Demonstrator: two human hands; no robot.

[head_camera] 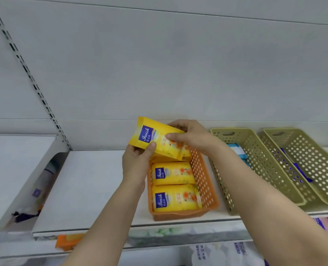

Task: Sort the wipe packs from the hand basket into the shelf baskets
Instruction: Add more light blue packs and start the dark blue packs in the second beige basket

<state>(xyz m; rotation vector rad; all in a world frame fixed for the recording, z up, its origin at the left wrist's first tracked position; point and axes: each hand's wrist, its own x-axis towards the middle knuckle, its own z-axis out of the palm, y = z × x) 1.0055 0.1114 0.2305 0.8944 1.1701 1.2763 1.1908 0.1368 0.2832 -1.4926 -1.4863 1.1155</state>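
Both hands [138, 160] [190, 135] clasp yellow "Iwash" pack [155, 139]

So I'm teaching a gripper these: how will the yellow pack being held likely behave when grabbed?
The yellow pack looks soft: both the left hand and right hand support it. Its glossy film is probably a bit slippery. It lies flat like the packs in the orange basket, so rolling seems unlikely.

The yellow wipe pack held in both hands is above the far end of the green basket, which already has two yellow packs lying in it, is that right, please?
Not quite: the basket is orange, not green. The head view shows the yellow wipe pack, held by the left hand and right hand, above the far end of the orange basket, with two yellow packs lying in it. The green baskets stand to its right.
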